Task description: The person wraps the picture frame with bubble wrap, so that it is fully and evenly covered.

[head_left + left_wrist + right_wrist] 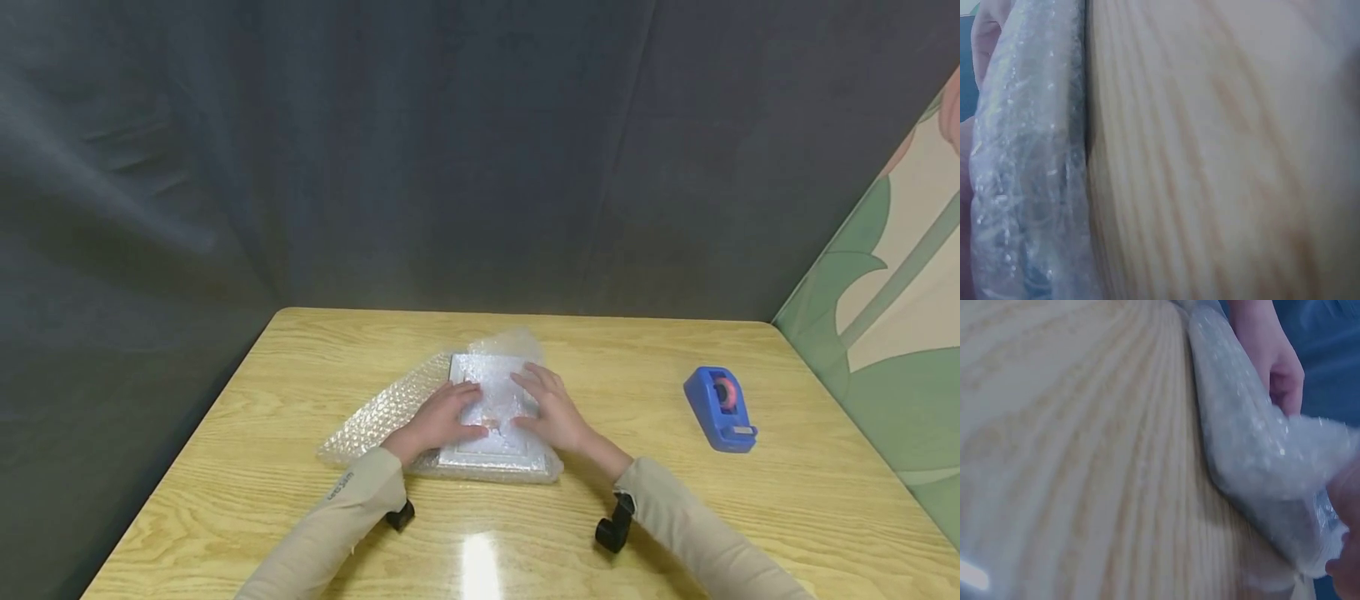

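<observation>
While one dark curtain [450, 158] rises beyond the far and left edges of the wooden table [240, 492], one patterned wall [877, 275] borders its right edge. Two sleeved forearms [333, 525] reach in over the near side. Bubble wrap [386, 417] lies around the middle, its upper flap near the far table edge; its left corner points out sideways, with a stretch of wood left between it and the left edge. One pale rectangular frame [487, 387] lies flat within the wrap, visible through the film. Both hands rest on the bundle, fingers spread and slightly bent: the left hand [441, 417] on its left part, the right hand [557, 414] on its right. One blue tape dispenser [717, 412] stands well apart to the right, with broad room between it and the wrap, less toward the right edge. Two black wrist devices [617, 525] sit beneath the cuffs. One pinkish tape roll [725, 392] sits inside the dispenser.
</observation>
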{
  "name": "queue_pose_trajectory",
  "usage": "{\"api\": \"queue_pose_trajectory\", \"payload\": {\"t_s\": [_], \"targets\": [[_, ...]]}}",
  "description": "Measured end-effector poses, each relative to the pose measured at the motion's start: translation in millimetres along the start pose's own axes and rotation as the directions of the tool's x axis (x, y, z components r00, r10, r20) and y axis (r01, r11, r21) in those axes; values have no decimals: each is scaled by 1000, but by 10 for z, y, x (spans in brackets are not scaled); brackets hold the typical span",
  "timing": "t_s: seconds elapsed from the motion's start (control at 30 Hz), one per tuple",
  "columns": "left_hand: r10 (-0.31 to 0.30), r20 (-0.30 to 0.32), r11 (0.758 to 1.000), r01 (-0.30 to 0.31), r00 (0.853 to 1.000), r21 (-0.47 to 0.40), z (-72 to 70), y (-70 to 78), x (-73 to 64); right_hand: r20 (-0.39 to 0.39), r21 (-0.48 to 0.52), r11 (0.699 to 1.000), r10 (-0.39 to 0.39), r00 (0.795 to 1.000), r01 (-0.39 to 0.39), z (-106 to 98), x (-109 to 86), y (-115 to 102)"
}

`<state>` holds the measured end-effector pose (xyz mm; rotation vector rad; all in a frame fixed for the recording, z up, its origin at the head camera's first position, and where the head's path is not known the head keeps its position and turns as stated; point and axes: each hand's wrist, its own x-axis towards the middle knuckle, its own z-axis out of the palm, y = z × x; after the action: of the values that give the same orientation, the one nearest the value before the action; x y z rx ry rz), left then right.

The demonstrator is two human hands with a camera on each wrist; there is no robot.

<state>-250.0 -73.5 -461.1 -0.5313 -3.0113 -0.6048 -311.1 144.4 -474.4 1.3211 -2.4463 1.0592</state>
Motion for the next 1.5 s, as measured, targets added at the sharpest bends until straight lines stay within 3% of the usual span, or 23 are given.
{"api": "queue_pose_trajectory", "payload": {"t_s": [0.13, 0.27, 0.57, 0.93, 1.07, 1.23, 1.5], "targets": [[10, -1, 1000, -10, 1000, 11, 9, -5, 2, 123, 76, 997, 18, 992, -28, 4, -3, 65], [19, -11, 1000, -19, 1000, 16, 5, -3, 6, 191, 70, 997, 30, 981, -45, 31, 7, 85], [-17, -22, 1000, 17, 1000, 6, 1, 16, -19, 218, -54, 997, 69, 973, -59, 78, 8, 36], [-25, -29, 999, 23, 999, -39, -75, 9, -130, 234, -107, 992, 93, 968, -69, 78, 19, 7], [-72, -38, 997, 70, 997, -40, -87, -12, -186, 233, -104, 992, 101, 967, -78, 87, 18, 16], [-88, -44, 995, 86, 995, -57, -60, -35, -209, 201, -80, 993, 97, 975, -82, 112, 13, 26], [-81, -27, 995, 79, 996, -55, -21, -34, -190, 25, -49, 992, 114, 993, -113, 210, 20, -77]]}}
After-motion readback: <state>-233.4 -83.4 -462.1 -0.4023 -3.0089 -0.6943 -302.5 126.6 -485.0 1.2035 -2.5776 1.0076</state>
